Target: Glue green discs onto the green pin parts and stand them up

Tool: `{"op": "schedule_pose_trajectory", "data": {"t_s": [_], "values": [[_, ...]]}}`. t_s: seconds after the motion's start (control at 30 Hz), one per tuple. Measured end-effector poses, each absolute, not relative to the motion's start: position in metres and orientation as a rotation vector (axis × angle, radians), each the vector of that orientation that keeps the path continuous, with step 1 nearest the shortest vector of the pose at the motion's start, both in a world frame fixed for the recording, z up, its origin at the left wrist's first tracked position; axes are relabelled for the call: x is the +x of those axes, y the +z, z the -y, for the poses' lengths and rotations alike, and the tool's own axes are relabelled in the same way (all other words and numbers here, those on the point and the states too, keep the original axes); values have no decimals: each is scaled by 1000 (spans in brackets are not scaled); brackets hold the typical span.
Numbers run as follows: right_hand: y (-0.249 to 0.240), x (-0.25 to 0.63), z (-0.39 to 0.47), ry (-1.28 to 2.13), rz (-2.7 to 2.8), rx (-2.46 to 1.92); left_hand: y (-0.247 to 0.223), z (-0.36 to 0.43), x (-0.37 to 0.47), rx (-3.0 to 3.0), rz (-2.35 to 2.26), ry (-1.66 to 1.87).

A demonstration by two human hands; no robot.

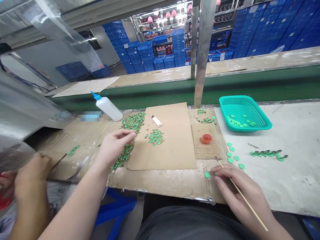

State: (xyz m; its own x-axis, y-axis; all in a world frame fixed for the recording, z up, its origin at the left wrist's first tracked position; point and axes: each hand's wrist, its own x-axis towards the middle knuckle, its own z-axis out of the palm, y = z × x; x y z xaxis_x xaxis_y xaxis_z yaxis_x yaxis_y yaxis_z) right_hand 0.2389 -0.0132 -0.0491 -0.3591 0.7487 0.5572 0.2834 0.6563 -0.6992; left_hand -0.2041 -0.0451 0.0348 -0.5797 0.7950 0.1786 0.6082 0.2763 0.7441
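Note:
My left hand (113,143) is closed in a pinch over a pile of small green-and-orange pieces (133,120); whatever lies between its fingertips is too small to make out. In my right hand (240,186) is a thin wooden stick (246,201), its dark tip touching or just above the speckled cardboard piece (206,151). A small red cup (206,139) of orange-red liquid stands on that piece. Beside my right fingertips lies a green disc (207,174). Between my hands, a cardboard sheet (175,146) bears a smaller heap of the pieces (156,137) and a white, dark-tipped object (157,121).
At right, a turquoise basket (265,124) holds green discs. Loose discs (236,158) and a row of discs with dark pieces (266,153) lie nearby. A blue-capped bottle (108,108) stands tilted-looking at left. Another person's hand (32,170) holds a thin dark tool. A metal post (202,56) rises behind.

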Motion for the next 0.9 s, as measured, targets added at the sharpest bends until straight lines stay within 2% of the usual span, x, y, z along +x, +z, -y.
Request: {"op": "schedule_pose_trajectory", "data": {"t_s": [0.13,0.3,0.43,0.53,0.67,0.8,0.9], "values": [[-18,221,20,875,1814,-869,21,67,-127,1540,-2128,1342],[9,187,23,1684,1228,-939,20,80,-38,2356,-1535,1485],[8,182,21,1828,946,-838,22,75,-7,2565,-1422,1498],[7,189,22,1818,900,-832,16,73,-2,2486,-1394,1471],[11,198,25,1876,896,-787,14,69,-3,2021,-1486,1360],[13,205,26,1902,937,-773,24,59,1,1675,-1365,1187],[10,208,25,1911,948,-795,26,56,7,1364,-1324,1256]]}}
